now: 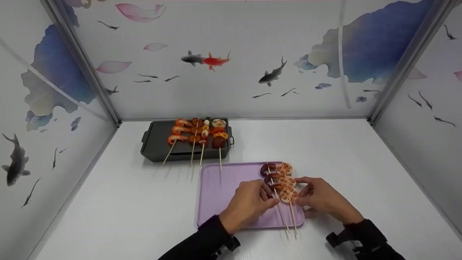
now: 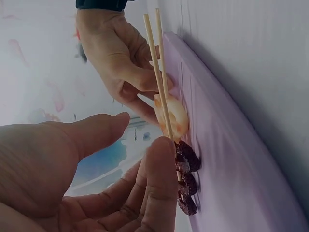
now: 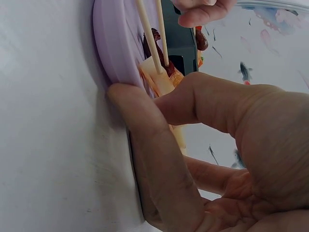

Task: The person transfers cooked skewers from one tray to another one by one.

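On the right part of a purple tray (image 1: pixel 231 202) lie two skewers side by side, their sticks jutting past the front rim. One bears dark curled pieces (image 1: pixel 267 169), the other pale lotus root slices (image 1: pixel 288 195). My left hand (image 1: pixel 247 202) is over the dark-piece skewer; in the left wrist view a fingertip touches or nearly touches its stick (image 2: pixel 161 92), and the thumb stands apart. Beside the lotus root, my right hand (image 1: pixel 325 198) rests at the tray's right rim. The right wrist view shows its fingers (image 3: pixel 154 140) against the rim, the thumb by the slices.
Behind the tray, to the left, stands a dark grill pan (image 1: pixel 158 133) bearing several skewers: shrimp (image 1: pixel 177 139), brown round slices (image 1: pixel 195 139) and mixed pieces (image 1: pixel 218 141). Some sticks overhang its front edge. A white table (image 1: pixel 144 213) is enclosed by printed panels (image 1: pixel 231 94).
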`<state>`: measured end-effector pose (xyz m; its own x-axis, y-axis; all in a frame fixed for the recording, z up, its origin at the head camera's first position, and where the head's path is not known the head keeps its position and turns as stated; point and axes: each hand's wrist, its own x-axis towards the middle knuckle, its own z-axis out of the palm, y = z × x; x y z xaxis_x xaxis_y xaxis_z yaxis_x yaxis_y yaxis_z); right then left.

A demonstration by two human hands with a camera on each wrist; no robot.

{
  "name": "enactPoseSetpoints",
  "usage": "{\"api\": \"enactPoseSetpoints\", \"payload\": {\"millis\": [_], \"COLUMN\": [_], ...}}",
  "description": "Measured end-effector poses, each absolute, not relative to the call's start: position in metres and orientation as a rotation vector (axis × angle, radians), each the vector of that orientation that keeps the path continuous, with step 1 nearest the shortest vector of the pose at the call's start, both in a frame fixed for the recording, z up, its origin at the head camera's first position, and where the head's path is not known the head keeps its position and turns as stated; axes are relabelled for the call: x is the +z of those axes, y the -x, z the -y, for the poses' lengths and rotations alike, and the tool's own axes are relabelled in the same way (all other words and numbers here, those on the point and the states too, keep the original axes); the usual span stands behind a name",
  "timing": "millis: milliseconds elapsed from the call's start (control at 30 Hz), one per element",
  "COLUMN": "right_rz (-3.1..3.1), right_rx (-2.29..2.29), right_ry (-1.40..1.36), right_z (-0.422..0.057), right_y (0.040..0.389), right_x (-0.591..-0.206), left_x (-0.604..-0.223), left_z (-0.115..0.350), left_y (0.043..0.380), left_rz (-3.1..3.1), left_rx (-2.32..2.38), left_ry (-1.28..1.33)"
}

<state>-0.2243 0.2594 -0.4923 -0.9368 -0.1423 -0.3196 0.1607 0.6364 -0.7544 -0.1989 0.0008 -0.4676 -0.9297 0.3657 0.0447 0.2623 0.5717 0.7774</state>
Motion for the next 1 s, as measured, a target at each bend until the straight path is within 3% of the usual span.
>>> {"api": "enactPoseSetpoints", "payload": {"millis": [1000], "right_rz": [-2.478], "right_rx": [-1.226], "right_ry": [-0.002], "right_z": [-0.261], "right_y": [0.224], "right_x": [-0.492], "left_x": [-0.440], "left_z": [0.028], "left_y": [0.206], "left_rz": [-3.075], "left_rx": [1.130], "left_ry": [-0.686]}}
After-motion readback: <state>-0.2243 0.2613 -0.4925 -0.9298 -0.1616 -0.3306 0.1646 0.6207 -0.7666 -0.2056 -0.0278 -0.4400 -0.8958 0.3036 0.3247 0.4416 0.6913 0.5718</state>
